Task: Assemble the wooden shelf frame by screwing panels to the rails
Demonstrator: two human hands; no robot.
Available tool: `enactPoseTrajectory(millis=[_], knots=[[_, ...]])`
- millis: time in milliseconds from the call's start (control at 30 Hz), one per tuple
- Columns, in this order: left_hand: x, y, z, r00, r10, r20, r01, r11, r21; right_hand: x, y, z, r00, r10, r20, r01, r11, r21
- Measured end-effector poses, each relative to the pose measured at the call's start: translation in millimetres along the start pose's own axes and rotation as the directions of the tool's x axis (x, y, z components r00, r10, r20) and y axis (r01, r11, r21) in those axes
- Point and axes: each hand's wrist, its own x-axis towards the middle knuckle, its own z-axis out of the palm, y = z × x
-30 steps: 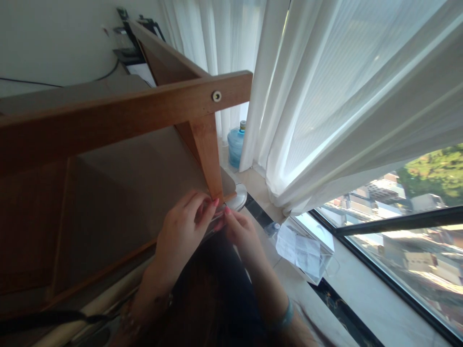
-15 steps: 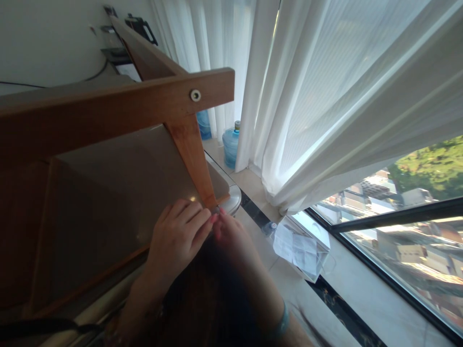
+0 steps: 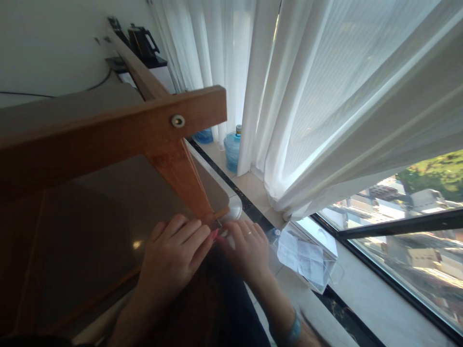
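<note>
A wooden furniture frame (image 3: 183,178) slants down in front of me, its narrow lower end meeting my hands. My left hand (image 3: 177,250) is closed round that lower end, fingers bent and thumb pointing right. My right hand (image 3: 248,246), with a ring on one finger, pinches a thin metal rod (image 3: 219,223) at the same spot; its lower part is hidden by the fingers. Fingertips of both hands almost touch. Above, a round metal bolt (image 3: 178,121) sits in the wooden crossbar (image 3: 108,130).
A grey panel (image 3: 108,207) lies behind the frame. White curtains (image 3: 289,96) hang by the window on the right. Papers (image 3: 302,255) lie on a white box (image 3: 327,241) on the floor. Water jugs (image 3: 232,150) stand at the curtain, and a black kettle (image 3: 142,41) is at the back.
The wooden crossbar has shifted lower and slightly left in view. My right hand has turned, and its fingers now show more plainly round the thin rod. My left hand stays at the wood.
</note>
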Motion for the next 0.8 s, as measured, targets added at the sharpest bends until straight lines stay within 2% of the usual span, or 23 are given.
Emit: enactPoseTrajectory(millis=[333, 433, 567, 633, 700, 767, 800], knots=[[1, 1, 0, 0.999, 0.01, -0.052, -0.009, 1.0, 0.019, 17, 9, -11, 0.985, -0.168, 0.029, 0.168, 0.986, 0.011], [2, 0, 1, 0.999, -0.008, -0.047, 0.006, 1.0, -0.031, 19, 8, -14, 0.984, -0.18, 0.008, 0.18, 0.983, 0.03], [-3, -7, -2, 0.999, -0.043, 0.025, 0.046, 0.989, -0.144, 23, 5, -14, 0.99, -0.133, -0.036, 0.135, 0.988, 0.074], [-11, -13, -3, 0.99, -0.129, 0.052, 0.137, 0.972, -0.192, 23, 2, -11, 0.997, -0.059, -0.05, 0.066, 0.989, 0.133], [-18, -17, -2, 0.96, -0.266, 0.084, 0.278, 0.936, -0.217, 21, 1, -8, 0.997, 0.076, 0.005, -0.075, 0.96, 0.27], [-22, -20, 2, 0.911, -0.383, 0.151, 0.407, 0.892, -0.198, 18, -1, -4, 0.954, 0.245, 0.174, -0.299, 0.834, 0.463], [-21, -21, 5, 0.886, -0.42, 0.199, 0.454, 0.873, -0.18, 17, -2, -3, 0.906, 0.31, 0.289, -0.422, 0.723, 0.547]])
